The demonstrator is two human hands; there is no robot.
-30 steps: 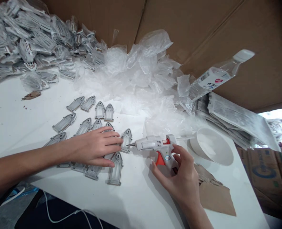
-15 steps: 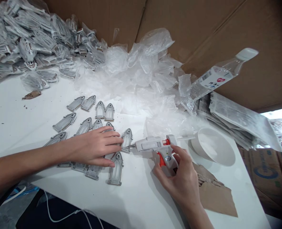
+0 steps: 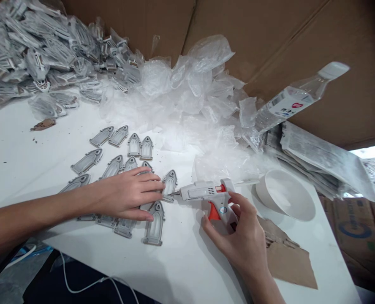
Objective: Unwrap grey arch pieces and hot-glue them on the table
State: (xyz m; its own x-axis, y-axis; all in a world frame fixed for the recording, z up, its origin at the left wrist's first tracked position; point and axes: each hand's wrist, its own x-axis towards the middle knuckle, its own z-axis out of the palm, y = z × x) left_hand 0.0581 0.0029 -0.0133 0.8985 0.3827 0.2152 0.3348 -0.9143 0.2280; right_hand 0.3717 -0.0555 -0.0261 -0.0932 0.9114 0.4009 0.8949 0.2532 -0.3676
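Observation:
My left hand lies palm down over several grey arch-shaped plaques, its fingers stretched out and covering part of them. Just past its fingertips is one arched plaque. The nozzle of a white glue gun with an orange trigger meets the lower edge of that plaque. My right hand is around the gun's handle, index finger at the rear and thumb low, apart from the trigger. A glue stick sticks out of the gun's back. Below the left hand lies another plaque.
Bagged plaques are heaped at the back left, beside crumpled clear plastic bags. A tilted bottle, a white bowl, a torn cardboard piece and stacked wrapped sheets are on the right. A white cable hangs at the front edge.
The right thumb has shifted slightly left, away from the trigger. The left hand, the plaques and the gun keep their places; the view has moved very slightly.

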